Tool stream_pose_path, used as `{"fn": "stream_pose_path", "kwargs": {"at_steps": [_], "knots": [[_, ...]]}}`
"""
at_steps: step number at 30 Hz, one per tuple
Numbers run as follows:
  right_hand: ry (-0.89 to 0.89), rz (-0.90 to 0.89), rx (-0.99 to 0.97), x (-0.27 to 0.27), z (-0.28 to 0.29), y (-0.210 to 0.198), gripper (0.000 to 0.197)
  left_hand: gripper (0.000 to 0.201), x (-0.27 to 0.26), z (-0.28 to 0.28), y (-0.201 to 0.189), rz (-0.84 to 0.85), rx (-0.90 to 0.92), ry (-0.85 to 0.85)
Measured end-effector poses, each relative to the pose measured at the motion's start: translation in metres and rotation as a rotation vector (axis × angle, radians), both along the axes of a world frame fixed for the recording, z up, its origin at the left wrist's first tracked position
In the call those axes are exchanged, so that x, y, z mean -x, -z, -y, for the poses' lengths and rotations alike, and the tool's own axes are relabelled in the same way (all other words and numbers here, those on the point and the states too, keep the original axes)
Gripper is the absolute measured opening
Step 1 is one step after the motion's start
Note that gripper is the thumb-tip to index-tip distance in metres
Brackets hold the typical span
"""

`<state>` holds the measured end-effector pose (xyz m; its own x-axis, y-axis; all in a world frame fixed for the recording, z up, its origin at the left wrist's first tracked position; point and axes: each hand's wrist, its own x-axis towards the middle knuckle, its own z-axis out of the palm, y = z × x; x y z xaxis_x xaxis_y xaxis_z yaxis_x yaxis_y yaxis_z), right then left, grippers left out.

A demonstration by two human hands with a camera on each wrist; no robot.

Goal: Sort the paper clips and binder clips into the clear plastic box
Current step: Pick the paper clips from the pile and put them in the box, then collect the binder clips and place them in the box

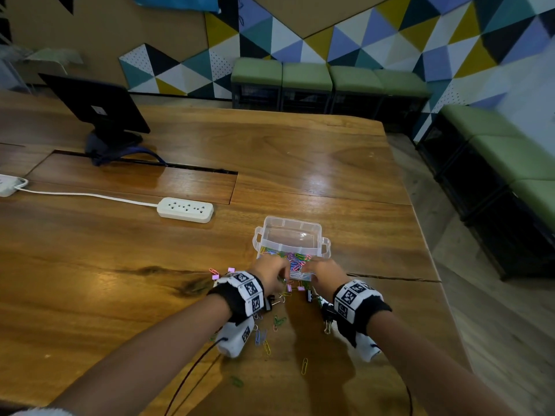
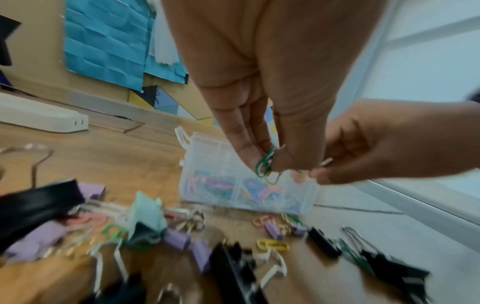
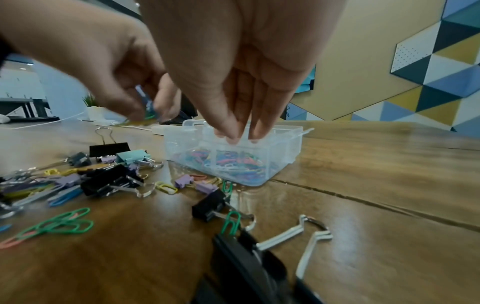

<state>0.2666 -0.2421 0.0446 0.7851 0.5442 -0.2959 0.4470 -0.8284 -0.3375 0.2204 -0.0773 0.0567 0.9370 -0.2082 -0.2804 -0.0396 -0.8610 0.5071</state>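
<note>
Wooden bench [image 1: 300, 163] carries everything. Clear plastic box [image 1: 290, 235] sits mid-bench, near compartments already holding coloured paper clips [image 3: 233, 160]. Binder clips [image 3: 109, 181] lie loose just short of it. Left hand [image 2: 259, 82] pinches green paper clips [image 2: 265, 163] above the box; right hand [image 3: 233, 72] hangs fingers-down over it, its grip apparently empty (blurred). Step: dropping clips in. Next: release over the paper-clip compartment.
</note>
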Motion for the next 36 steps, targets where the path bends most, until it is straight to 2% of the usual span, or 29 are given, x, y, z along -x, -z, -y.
{"fn": "stream_pose_path", "kwargs": {"at_steps": [8,11,15,20,23,27,31,33,36], "knots": [[-0.035,0.014,-0.085,0.006,0.014,0.006,0.031,0.006,-0.030,-0.004,0.002,0.154,0.119,-0.222],[-0.033,0.029,-0.081,0.007,0.017,0.007,0.028,0.012,-0.029,-0.005,0.011,0.126,0.168,-0.312],[-0.034,0.030,-0.071,0.007,0.018,0.007,0.026,0.022,-0.023,-0.010,0.019,0.099,0.183,-0.334],[-0.042,0.031,0.007,0.009,0.012,0.005,0.021,0.025,-0.013,-0.021,0.015,0.145,0.265,-0.352],[-0.031,-0.032,0.145,0.000,-0.002,-0.002,0.029,0.022,-0.007,-0.029,0.011,0.213,0.276,-0.361],[0.027,-0.010,0.100,-0.008,-0.008,0.000,0.029,0.022,0.005,-0.049,0.013,0.255,0.186,-0.423],[0.054,0.046,0.035,-0.008,-0.007,0.002,0.029,0.023,0.023,-0.072,0.022,0.102,0.048,-0.432],[0.018,0.080,0.005,-0.002,-0.010,0.002,0.029,0.022,0.034,-0.080,0.025,0.025,-0.037,-0.366],[-0.130,0.124,-0.001,0.013,-0.015,0.006,0.026,0.020,0.051,-0.084,0.027,-0.004,-0.154,-0.278]]}}
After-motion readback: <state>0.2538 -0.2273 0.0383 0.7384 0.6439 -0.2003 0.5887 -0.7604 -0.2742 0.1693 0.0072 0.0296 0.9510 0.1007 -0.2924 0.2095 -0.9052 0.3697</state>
